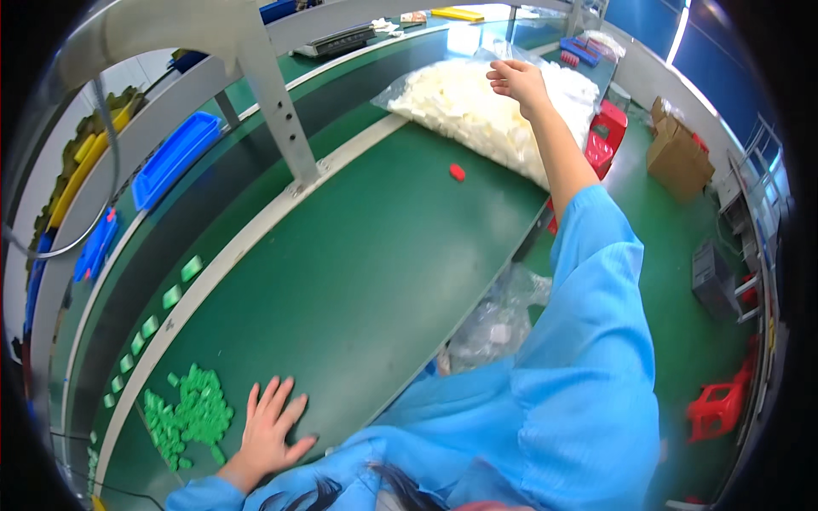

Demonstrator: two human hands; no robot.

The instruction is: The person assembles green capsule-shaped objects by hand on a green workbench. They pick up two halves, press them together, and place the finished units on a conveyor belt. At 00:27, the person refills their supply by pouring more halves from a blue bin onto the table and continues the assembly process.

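Note:
My left hand [271, 428] lies flat on the green tabletop [332, 272], fingers spread and holding nothing. Just left of it is a heap of small green pieces [200, 407]. My right arm stretches far out, and my right hand [517, 83] hovers over a large clear plastic bag [477, 106] full of small cream-white pieces. Its fingers reach to the left, partly bent; whether anything small sits between them cannot be made out. A small red piece [457, 173] lies alone on the table in front of the bag.
Along the left, a row of light green pieces [172, 296] sits beyond a pale rail by a metal post [277, 102]. Blue trays [177, 160] stand further left. To the right are red stools [717, 412], a cardboard box [679, 157] and a grey crate [712, 277]. A plastic bag [498, 319] hangs below the table edge.

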